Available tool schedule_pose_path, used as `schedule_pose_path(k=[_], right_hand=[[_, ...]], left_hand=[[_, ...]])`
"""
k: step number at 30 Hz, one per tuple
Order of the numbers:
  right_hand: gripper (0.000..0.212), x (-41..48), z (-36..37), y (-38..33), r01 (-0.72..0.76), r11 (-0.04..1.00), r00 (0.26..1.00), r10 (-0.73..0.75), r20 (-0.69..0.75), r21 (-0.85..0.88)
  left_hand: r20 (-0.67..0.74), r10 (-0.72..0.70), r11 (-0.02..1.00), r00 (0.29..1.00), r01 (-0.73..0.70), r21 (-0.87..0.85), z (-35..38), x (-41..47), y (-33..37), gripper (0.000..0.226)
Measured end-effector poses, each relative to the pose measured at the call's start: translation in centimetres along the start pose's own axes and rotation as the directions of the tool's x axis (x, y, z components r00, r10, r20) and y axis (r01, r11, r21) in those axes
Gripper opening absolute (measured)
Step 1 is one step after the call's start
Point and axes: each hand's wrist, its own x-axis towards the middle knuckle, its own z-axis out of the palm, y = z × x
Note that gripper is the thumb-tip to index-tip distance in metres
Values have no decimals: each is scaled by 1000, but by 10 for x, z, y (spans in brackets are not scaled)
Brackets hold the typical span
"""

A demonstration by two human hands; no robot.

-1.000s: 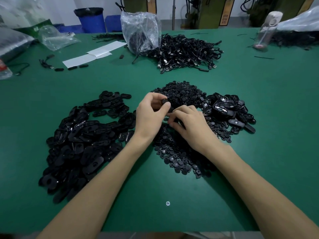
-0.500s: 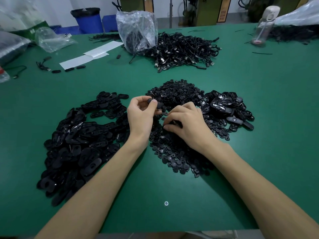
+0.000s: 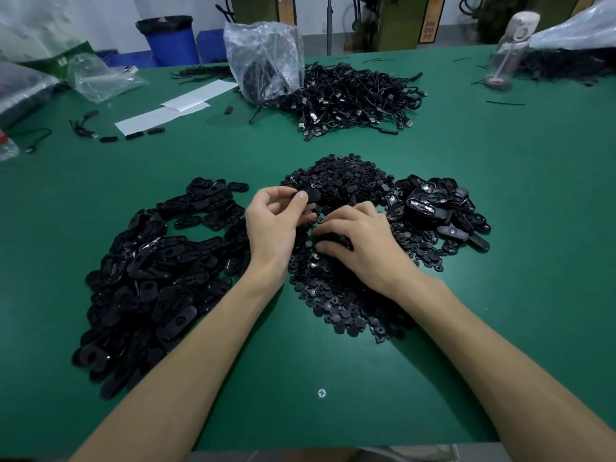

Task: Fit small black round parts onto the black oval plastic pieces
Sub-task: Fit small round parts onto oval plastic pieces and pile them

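Observation:
My left hand (image 3: 275, 221) pinches a black oval plastic piece (image 3: 310, 195) between thumb and fingers, just above the heap of small black round parts (image 3: 336, 288) in the middle of the green table (image 3: 500, 311). My right hand (image 3: 360, 243) lies palm down on that heap, its fingertips curled among the round parts; what it grips is hidden. A big pile of loose oval pieces (image 3: 150, 278) lies to the left. A smaller pile of oval pieces (image 3: 433, 208) sits to the right of the heap.
A mound of black cables (image 3: 353, 95) with a clear plastic bag (image 3: 263, 58) lies at the back centre. White paper strips (image 3: 173, 108) and more bags are at the back left, a clear bottle (image 3: 506, 51) at the back right. A screw head (image 3: 321, 393) shows near the front edge.
My left hand has drawn a little to the left with the oval piece. My right hand has stayed on the round-parts heap, its fingers shifting slightly.

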Motion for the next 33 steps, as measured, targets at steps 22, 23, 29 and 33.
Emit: schedule_pose_path(k=[22, 23, 29, 33], right_hand=[[13, -1, -10, -2, -135, 936, 951, 214, -222, 327], [10, -1, -12, -2, -135, 927, 945, 227, -236, 349], [5, -2, -15, -1, -161, 891, 934, 276, -227, 424], [14, -1, -14, -2, -165, 887, 938, 276, -211, 431]], left_hand=[[104, 30, 999, 994, -33, 21, 0, -2, -2, 3], [103, 35, 999, 994, -37, 18, 0, -1, -2, 3], [109, 68, 997, 992, -71, 25, -1, -2, -4, 3], [122, 90, 995, 989, -93, 21, -2, -1, -5, 2]])
